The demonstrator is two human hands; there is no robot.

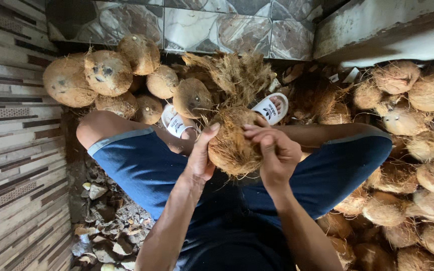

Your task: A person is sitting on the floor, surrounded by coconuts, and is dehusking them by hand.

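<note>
coconut [232, 145], still shaggy with husk, sits between the knees, the left hand [200, 158] cupping its side and the right hand [276, 153] clenched on its fibre; beyond, white sandals [269, 108], then peeled coconuts [107, 73] piled against the tiled wall [202, 22].

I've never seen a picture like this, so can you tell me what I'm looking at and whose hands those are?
A camera worn on a person's head looks down, so you see that person's own arms and knees. The left hand and right hand together hold a hairy brown coconut over the lap. The person sits in blue shorts and white sandals. Smooth peeled coconuts are piled at the upper left, hairy ones at the right. Broken bits lie on the floor at the lower left.
</note>
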